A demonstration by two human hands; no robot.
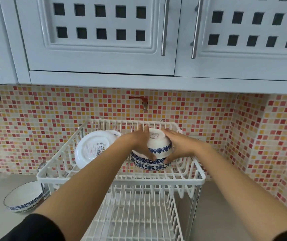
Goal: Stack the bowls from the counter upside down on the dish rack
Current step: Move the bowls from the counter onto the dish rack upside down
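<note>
A white two-tier wire dish rack (pixel 122 180) stands on the counter. In its upper tier, an upside-down white bowl with a blue floral band (pixel 158 141) sits on top of another upside-down blue-patterned bowl (pixel 149 164). My left hand (pixel 139 143) presses the top bowl's left side and my right hand (pixel 179 145) its right side, so both hands clasp it. One more blue-rimmed bowl (pixel 24 197) rests upright on the counter, left of the rack.
White plates (pixel 92 148) lean on edge in the left part of the upper tier. The lower tier (pixel 135 214) holds nothing visible. A red tap (pixel 143 101) sticks out of the mosaic tile wall behind. White cabinets (pixel 104 40) hang overhead.
</note>
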